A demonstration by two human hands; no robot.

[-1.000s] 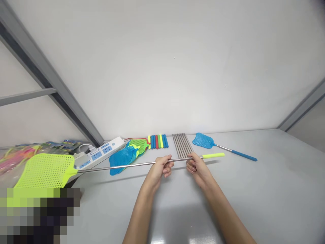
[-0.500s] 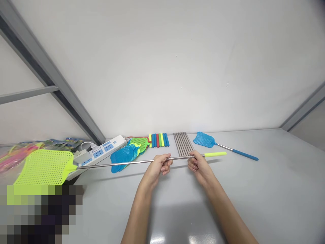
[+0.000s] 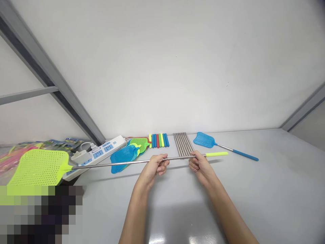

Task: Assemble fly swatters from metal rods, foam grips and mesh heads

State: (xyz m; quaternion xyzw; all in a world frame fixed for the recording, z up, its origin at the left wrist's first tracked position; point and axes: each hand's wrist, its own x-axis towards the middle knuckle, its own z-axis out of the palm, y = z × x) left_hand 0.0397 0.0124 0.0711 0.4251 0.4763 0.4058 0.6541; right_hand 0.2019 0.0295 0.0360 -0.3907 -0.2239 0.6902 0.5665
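Observation:
Both hands hold a yellow-green fly swatter (image 3: 98, 165) by its long metal rod, stretched sideways above the table. My left hand (image 3: 157, 165) is closed round the middle of the rod. Beside the yellow grip, my right hand (image 3: 199, 163) pinches the rod's right end. The swatter's perforated head reaches far to the left, its lower part covered by a blurred patch. Behind my right hand lie several metal rods (image 3: 183, 144) side by side. Several coloured handle grips (image 3: 159, 140) lie in a row behind my left hand.
Blue swatter heads (image 3: 123, 158) and green ones (image 3: 139, 144) overlap on the table (image 3: 274, 189). A white power strip (image 3: 101, 153) with plugs stands left, near plastic-wrapped items (image 3: 19, 157). At right lies a blue fly swatter (image 3: 204, 140). A white wall rises behind.
My left hand has moved slightly left along with the swatter head. My right hand and the yellow grip have shifted a little right, so the hands are farther apart.

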